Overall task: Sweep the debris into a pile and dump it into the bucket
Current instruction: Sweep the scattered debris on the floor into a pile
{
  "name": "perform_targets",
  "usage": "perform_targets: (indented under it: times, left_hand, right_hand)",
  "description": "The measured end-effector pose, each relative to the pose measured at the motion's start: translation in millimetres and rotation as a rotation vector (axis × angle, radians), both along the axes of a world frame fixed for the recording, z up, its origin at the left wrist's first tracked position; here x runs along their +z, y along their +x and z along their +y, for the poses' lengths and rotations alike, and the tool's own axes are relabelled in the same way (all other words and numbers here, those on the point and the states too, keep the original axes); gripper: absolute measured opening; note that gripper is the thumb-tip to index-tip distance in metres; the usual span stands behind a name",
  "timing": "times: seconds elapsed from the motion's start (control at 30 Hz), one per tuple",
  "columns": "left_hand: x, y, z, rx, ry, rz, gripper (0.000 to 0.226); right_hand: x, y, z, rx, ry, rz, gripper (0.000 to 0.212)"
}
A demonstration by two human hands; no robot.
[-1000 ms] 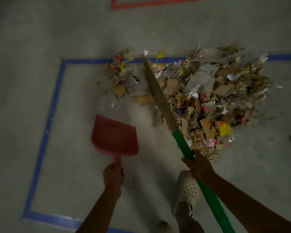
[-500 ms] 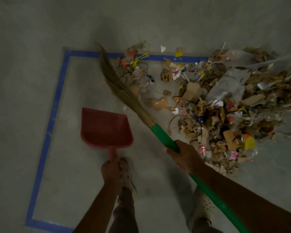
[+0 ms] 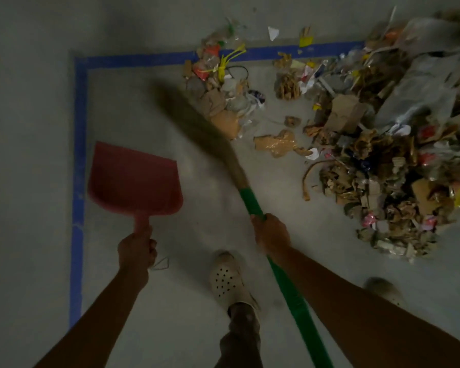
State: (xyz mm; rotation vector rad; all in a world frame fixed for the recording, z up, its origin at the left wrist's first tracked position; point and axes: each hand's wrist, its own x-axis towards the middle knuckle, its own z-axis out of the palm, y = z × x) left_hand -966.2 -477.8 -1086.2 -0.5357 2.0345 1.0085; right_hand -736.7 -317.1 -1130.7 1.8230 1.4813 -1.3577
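Note:
A big pile of debris (image 3: 388, 144), made of cardboard scraps, plastic film and paper, covers the floor at the right. A smaller clump of debris (image 3: 221, 83) lies at the top centre across the blue tape. My right hand (image 3: 272, 233) grips the green handle of a broom (image 3: 252, 205). Its straw head (image 3: 194, 118) is blurred and points up-left, just left of the smaller clump. My left hand (image 3: 136, 248) holds the handle of a red dustpan (image 3: 133, 179), which is empty and hangs left of the broom. No bucket is in view.
A blue tape line (image 3: 79, 166) marks a rectangle on the grey concrete floor, with its corner at the upper left. My left foot in a pale perforated clog (image 3: 227, 280) stands between my arms. The other clog (image 3: 383, 289) shows at the right behind my forearm.
The broom head has swung from the big pile leftward, past the smaller clump. The view has shifted left and closer. My feet have stepped, and the dustpan has stayed in my left hand.

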Motion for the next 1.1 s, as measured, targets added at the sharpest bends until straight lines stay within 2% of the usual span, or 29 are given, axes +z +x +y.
perform_targets:
  times: [0.2, 0.43, 0.6, 0.77, 0.87, 0.93, 1.0, 1.1]
  left_hand:
    - [3.2, -1.9, 46.8, -0.138, 0.032, -0.033, 0.018]
    - [19.0, 13.0, 85.3, -0.249, 0.069, -0.029, 0.032]
    - [38.2, 18.4, 85.7, -0.281, 0.076, -0.036, 0.029]
    - [50.4, 20.2, 72.9, -0.276, 0.070, -0.047, 0.028]
    - [50.7, 23.9, 64.1, -0.256, 0.070, -0.057, 0.029]
    - [48.8, 27.7, 59.0, -0.246, 0.074, -0.059, 0.030]
    - [47.2, 32.8, 54.2, -0.247, 0.074, -0.064, 0.031]
    - [44.1, 41.9, 48.9, -0.240, 0.086, -0.086, 0.030]
  right_hand:
    - [26.3, 19.1, -9.8, -0.430, 0.224, -0.146, 0.040]
    - [62.2, 22.8, -19.6, -0.651, 0.422, -0.007, 0.037]
    - [88.6, 16.3, -24.8, -0.606, 0.450, 0.068, 0.031]
    - [105.1, 25.3, -29.7, -0.207, 0.350, 0.068, 0.024]
    - [88.1, 30.9, -31.4, -0.057, 0.194, -0.038, 0.035]
    - [78.1, 35.9, -32.0, -0.090, 0.087, -0.101, 0.042]
    - [73.5, 42.0, -34.4, -0.225, 0.035, -0.152, 0.043]
    - [71.7, 47.0, -40.9, -0.493, 0.102, -0.222, 0.041]
